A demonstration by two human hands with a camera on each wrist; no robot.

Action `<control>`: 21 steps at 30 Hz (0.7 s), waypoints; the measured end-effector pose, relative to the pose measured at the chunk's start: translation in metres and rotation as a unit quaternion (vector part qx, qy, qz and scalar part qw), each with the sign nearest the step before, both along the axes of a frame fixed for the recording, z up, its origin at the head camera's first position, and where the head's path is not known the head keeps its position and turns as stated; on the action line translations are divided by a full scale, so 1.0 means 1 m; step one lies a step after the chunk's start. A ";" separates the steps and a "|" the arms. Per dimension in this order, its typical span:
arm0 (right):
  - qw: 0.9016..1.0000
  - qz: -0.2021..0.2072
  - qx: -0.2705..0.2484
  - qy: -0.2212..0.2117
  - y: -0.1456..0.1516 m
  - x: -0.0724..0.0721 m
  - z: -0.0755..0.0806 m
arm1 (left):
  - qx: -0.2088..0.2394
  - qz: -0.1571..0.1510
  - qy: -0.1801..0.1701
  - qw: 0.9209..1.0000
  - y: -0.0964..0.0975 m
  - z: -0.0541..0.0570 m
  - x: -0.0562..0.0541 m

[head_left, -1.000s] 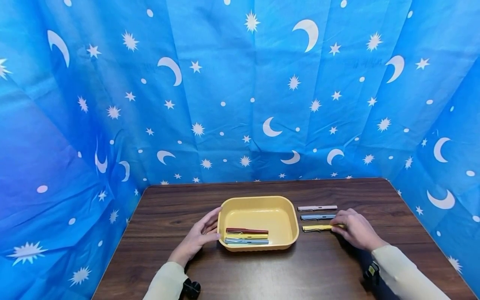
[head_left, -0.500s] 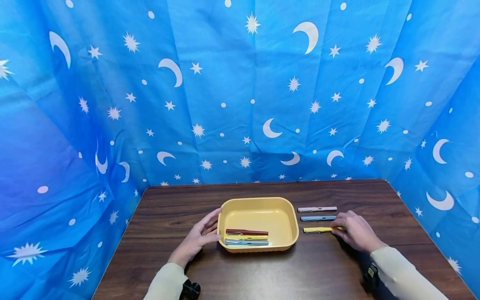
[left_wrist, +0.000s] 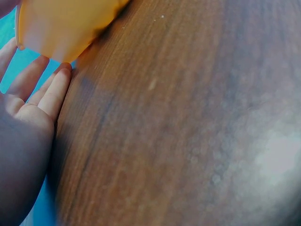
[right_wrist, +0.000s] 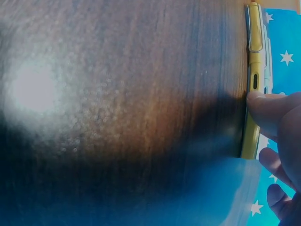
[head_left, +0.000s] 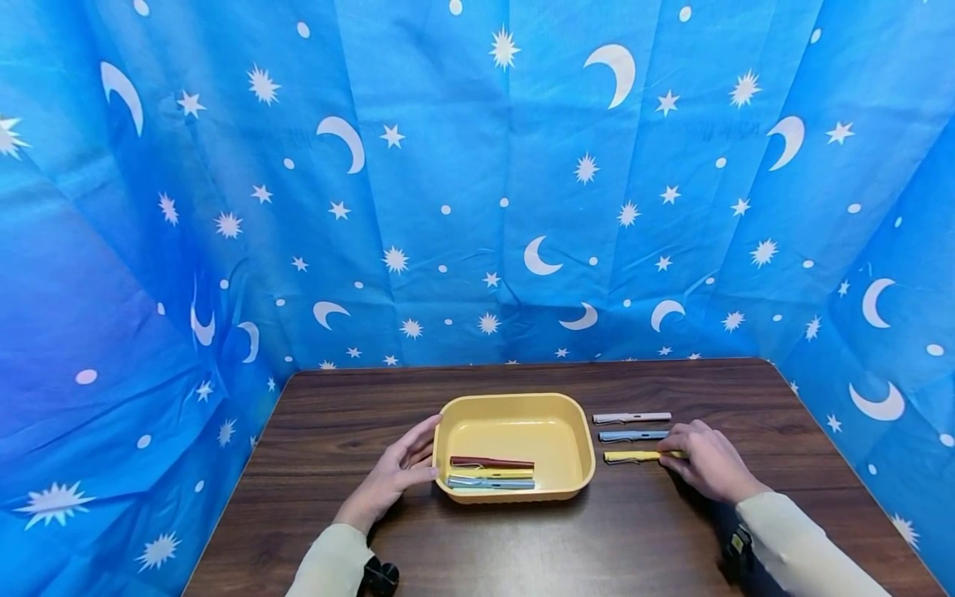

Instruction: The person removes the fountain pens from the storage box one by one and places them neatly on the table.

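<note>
At the left end of a yellow tray (head_left: 515, 405), my left hand (head_left: 391, 473) rests with its fingers spread along the outer wall and its thumb near the front corner. My right hand (head_left: 705, 460) pinches a yellow pen (head_left: 628, 457) near its right end. In the right wrist view, the thumb lies on the barrel of this capped yellow pen (right_wrist: 255, 35), just past a small dark window. Behind it lie a blue pen (head_left: 632, 435) and a pale pink pen (head_left: 634, 418), roughly parallel. Inside the tray are a dark red pen (head_left: 492, 462), a yellow one and a blue one.
A pale green edge shows beside the blue pen in the tray. The dark wood table (head_left: 522, 547) ends at the back against a blue curtain (head_left: 477, 166) with white moons and stars, which also hangs at both sides.
The yellow pen under my right hand has shifted very slightly to the right. My left hand and the tray stay where they were.
</note>
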State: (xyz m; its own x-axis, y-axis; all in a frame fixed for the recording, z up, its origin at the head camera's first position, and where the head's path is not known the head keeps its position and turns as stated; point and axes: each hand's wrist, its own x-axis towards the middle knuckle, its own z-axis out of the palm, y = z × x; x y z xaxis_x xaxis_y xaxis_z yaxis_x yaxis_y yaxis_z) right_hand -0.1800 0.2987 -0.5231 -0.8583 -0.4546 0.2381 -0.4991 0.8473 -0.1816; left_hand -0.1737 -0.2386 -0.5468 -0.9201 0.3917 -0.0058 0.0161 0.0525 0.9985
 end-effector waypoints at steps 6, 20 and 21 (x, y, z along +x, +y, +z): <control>1.000 -0.001 -0.004 -0.001 -0.001 0.000 0.000 | 0.002 -0.001 0.001 1.000 0.000 0.001 0.001; 1.000 -0.011 -0.007 0.001 -0.001 0.001 -0.002 | 0.001 -0.003 -0.001 1.000 0.000 0.002 0.001; 1.000 -0.010 -0.007 0.001 -0.001 0.001 -0.002 | 0.001 -0.002 -0.001 1.000 0.000 0.002 0.001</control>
State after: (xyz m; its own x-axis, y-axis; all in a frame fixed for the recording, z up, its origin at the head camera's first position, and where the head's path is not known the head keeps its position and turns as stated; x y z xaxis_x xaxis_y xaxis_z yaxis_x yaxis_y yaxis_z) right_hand -0.1791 0.2979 -0.5247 -0.8669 -0.4336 0.2460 -0.4823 0.8543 -0.1936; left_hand -0.1728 -0.2384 -0.5448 -0.9183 0.3959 -0.0067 0.0145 0.0505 0.9986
